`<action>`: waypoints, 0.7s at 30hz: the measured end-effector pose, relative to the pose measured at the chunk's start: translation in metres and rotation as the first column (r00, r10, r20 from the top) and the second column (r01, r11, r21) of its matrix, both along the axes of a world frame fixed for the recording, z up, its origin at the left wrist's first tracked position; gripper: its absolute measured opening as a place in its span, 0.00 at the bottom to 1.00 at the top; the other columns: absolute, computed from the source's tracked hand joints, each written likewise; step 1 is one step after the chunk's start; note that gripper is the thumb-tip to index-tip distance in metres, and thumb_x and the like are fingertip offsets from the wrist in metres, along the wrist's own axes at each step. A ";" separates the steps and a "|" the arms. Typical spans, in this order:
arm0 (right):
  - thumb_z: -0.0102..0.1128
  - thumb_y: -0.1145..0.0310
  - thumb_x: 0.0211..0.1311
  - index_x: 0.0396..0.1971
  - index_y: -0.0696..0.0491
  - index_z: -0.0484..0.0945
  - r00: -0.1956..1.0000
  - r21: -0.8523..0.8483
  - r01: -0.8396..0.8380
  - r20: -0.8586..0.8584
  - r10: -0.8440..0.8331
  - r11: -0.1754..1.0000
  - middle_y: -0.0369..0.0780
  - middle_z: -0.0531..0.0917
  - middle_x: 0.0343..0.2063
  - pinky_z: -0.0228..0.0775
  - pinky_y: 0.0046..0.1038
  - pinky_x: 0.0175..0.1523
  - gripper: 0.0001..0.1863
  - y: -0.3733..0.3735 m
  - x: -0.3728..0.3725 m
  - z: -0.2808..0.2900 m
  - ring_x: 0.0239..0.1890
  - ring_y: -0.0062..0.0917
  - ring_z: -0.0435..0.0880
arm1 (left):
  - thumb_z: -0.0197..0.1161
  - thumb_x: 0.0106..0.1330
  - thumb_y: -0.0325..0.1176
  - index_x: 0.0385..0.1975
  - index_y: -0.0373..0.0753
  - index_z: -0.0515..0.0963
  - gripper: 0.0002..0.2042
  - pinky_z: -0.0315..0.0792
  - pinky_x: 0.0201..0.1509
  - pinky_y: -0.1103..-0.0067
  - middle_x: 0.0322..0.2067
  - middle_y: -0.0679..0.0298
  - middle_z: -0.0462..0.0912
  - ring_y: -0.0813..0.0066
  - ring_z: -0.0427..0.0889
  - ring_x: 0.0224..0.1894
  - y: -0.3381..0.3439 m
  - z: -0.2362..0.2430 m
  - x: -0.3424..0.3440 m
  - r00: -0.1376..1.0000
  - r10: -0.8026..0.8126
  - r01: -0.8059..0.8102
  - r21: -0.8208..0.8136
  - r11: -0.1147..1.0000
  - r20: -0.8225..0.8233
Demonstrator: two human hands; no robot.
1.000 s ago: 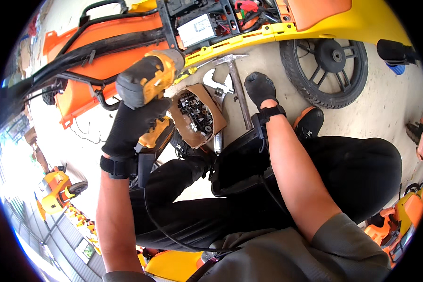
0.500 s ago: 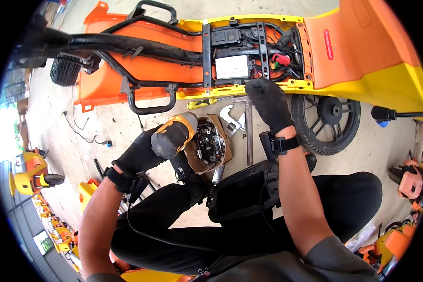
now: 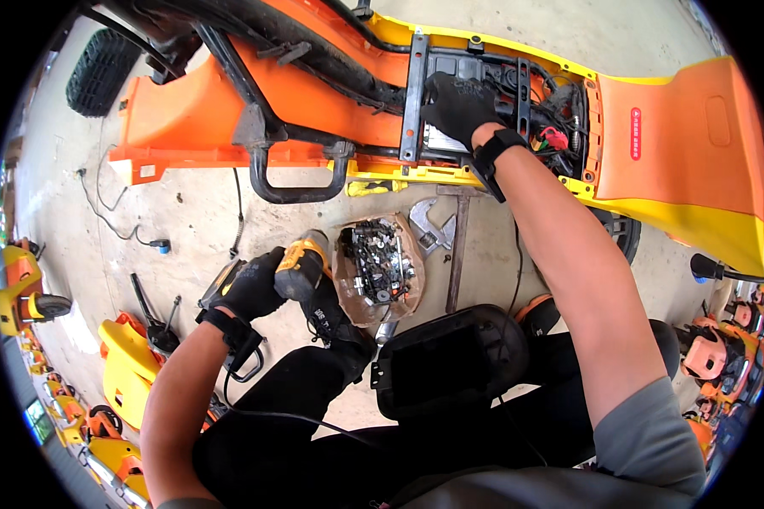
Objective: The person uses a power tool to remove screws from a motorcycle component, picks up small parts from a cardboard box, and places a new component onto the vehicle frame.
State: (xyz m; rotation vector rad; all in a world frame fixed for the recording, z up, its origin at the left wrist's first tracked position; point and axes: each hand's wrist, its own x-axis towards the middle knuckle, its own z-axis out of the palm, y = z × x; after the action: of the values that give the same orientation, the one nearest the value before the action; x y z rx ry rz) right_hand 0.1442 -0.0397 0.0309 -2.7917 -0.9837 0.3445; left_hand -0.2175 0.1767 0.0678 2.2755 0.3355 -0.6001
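My left hand, in a black glove, is closed round the handle of a yellow-and-black cordless drill, held above the floor beside my shoe. My gloved right hand reaches over the open frame of an orange-and-yellow scooter, between two metal crossbars. Its fingers are curled by a black unit and a silver box, which it partly covers; whether they hold something small is hidden. A cardboard box full of loose bolts and fittings stands right of the drill.
A hammer, a silver C-shaped tool and a yellow-handled screwdriver lie near the scooter. A black plastic tray rests between my legs. A wheel is partly behind my right forearm. Cables trail on the left.
My right hand has moved from the scooter's near edge further in, over the silver box. The drill has been lowered slightly away from the cardboard box. The whole view has shifted.
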 end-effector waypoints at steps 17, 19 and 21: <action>0.61 0.63 0.51 0.25 0.53 0.83 0.995 0.232 0.101 -0.026 -0.098 0.968 0.50 0.84 0.29 0.76 0.42 0.42 0.09 0.019 0.011 -0.015 0.35 0.46 0.84 | 0.64 0.58 0.31 0.46 0.36 0.67 0.18 0.73 0.45 0.57 0.37 0.41 0.81 0.38 0.79 0.44 0.020 -0.086 -0.005 0.976 0.217 -0.218 0.118 0.969 0.013; 0.60 0.63 0.50 0.24 0.54 0.83 0.999 0.207 0.039 -0.028 -0.034 0.978 0.51 0.84 0.28 0.76 0.42 0.41 0.09 0.021 0.022 -0.018 0.34 0.45 0.84 | 0.63 0.59 0.31 0.45 0.35 0.66 0.18 0.73 0.43 0.56 0.35 0.41 0.81 0.38 0.79 0.42 0.023 -0.092 -0.004 0.970 0.240 -0.243 0.168 0.955 0.035; 0.58 0.60 0.53 0.23 0.55 0.84 0.757 -0.308 -0.430 0.389 0.525 0.849 0.51 0.83 0.26 0.75 0.41 0.38 0.14 0.022 0.044 -0.031 0.33 0.44 0.84 | 0.63 0.59 0.32 0.44 0.34 0.66 0.17 0.73 0.43 0.56 0.35 0.41 0.81 0.37 0.79 0.41 0.028 -0.101 0.002 0.961 0.271 -0.277 0.206 0.939 0.060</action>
State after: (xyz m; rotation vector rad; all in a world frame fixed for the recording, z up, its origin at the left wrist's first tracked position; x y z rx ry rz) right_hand 0.1882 -0.0177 0.0001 -2.8095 -1.8926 -0.2028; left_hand -0.2151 0.2046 -0.0335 2.3792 0.7187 -0.3999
